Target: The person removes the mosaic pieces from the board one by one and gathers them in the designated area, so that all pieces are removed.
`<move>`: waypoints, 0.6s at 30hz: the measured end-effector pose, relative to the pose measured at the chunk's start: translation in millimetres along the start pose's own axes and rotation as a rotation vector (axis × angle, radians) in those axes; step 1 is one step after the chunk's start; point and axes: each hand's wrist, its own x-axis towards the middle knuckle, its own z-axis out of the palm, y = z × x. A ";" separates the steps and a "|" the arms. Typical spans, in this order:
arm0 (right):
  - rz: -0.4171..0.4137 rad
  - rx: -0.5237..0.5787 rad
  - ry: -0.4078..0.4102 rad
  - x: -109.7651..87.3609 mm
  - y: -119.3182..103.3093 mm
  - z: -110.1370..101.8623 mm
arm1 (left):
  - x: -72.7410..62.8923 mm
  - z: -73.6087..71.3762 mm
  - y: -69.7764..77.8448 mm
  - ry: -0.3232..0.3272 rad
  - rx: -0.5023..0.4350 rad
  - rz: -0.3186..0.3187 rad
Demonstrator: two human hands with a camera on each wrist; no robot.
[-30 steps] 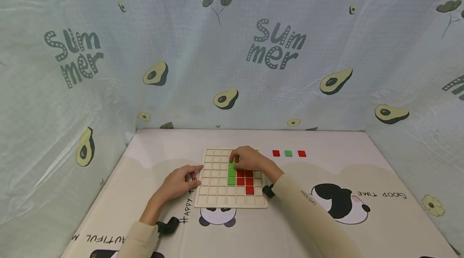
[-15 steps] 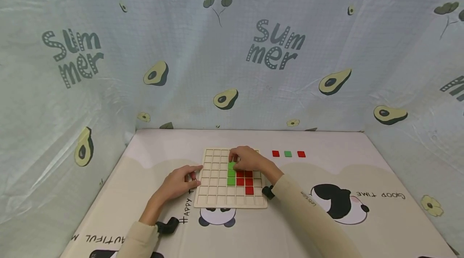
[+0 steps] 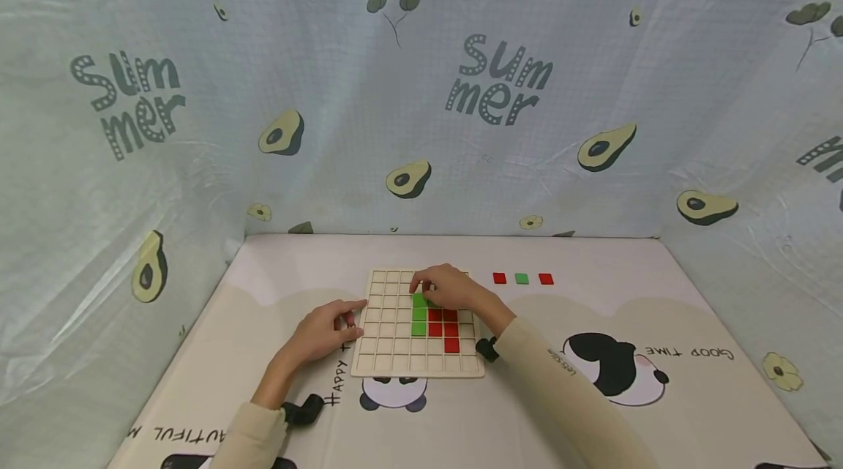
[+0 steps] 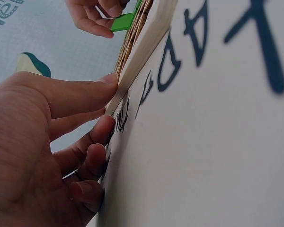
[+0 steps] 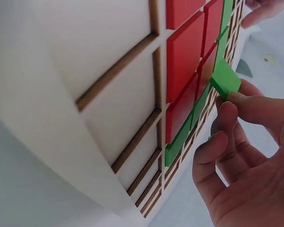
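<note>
A pale wooden grid board (image 3: 386, 349) lies on the table with red tiles (image 3: 435, 328) and green tiles (image 3: 419, 328) in several of its cells. Over the board's far half, my right hand (image 3: 451, 287) pinches a green tile (image 5: 226, 79) between thumb and forefinger. In the right wrist view that tile is tilted, one corner right at the grid beside the seated tiles. My left hand (image 3: 320, 330) touches the board's left edge with thumb and forefinger; in the left wrist view its other fingers (image 4: 92, 158) are loosely bent by the tabletop. Part of the board is hidden under my right hand.
Beyond the board's right side lie a red tile (image 3: 500, 278), a loose green tile (image 3: 522, 279) and another red tile (image 3: 546, 279) in a row. The tablecloth (image 3: 527, 410) has printed pandas and lettering. A patterned curtain (image 3: 329, 184) encloses the back and sides.
My right fingertips have shifted slightly left, and more green shows beneath that hand. The left hand keeps its place at the board's edge.
</note>
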 end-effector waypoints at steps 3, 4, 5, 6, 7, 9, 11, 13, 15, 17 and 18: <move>0.010 -0.013 -0.004 -0.5 -0.1 1.4 | -1.1 -0.7 0.4 0.000 0.002 -0.004; 0.015 -0.015 -0.005 -0.7 0.1 1.6 | -1.2 -0.7 0.7 0.001 0.002 -0.004; 0.017 -0.013 -0.006 -1.2 0.1 1.6 | -1.3 -0.8 1.0 0.001 0.001 -0.003; 0.018 -0.010 -0.007 -1.5 0.2 1.5 | -1.6 -0.9 1.4 0.001 0.000 -0.003; 0.017 -0.004 -0.008 -1.7 0.4 1.8 | -1.8 -1.0 1.6 0.002 -0.002 -0.002; 0.016 0.011 -0.009 -2.6 0.8 1.3 | -2.2 -1.0 1.9 0.002 -0.002 -0.003; 0.010 0.025 0.001 -3.6 1.9 0.3 | -2.1 -0.9 2.0 0.000 -0.001 -0.004; -0.003 0.035 0.017 -4.7 3.7 -1.2 | -1.9 -0.9 2.0 -0.001 0.000 -0.006; -0.021 0.038 0.038 -6.0 5.7 -3.0 | -1.6 -0.9 1.9 -0.001 -0.002 -0.009; -0.043 0.029 0.055 -6.9 8.2 -4.4 | -1.6 -1.1 1.7 0.000 -0.003 -0.012; -0.052 0.030 0.060 -7.3 9.0 -5.3 | -1.8 -1.2 1.6 0.001 -0.004 -0.013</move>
